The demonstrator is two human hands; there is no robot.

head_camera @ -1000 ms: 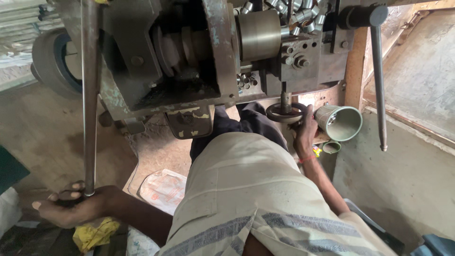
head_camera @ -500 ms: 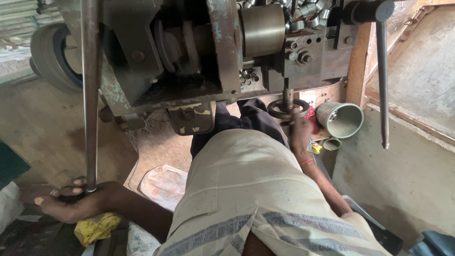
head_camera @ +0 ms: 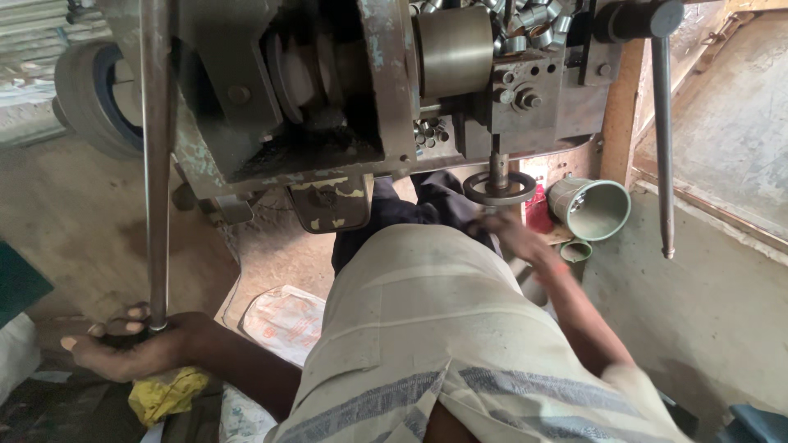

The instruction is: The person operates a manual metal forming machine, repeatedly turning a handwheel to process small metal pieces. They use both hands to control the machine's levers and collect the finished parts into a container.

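Two hands were at the grey machine (head_camera: 328, 90): the left hand (head_camera: 135, 349) was closed around the lower end of its long steel lever (head_camera: 154, 164), low on the left. The right hand (head_camera: 509, 234), blurred, reached just under the small handwheel (head_camera: 499, 189) beside a green cup (head_camera: 591, 207); I cannot tell its grip.

A long grey steel lever bar (head_camera: 154, 164) stands nearly upright, its worn lower end enclosed in the left hand (head_camera: 135, 349), fingers curled round it. A small round dark handwheel (head_camera: 499, 187) sits flat on a vertical spindle, just above the blurred right hand (head_camera: 510, 236), close to its fingertips.
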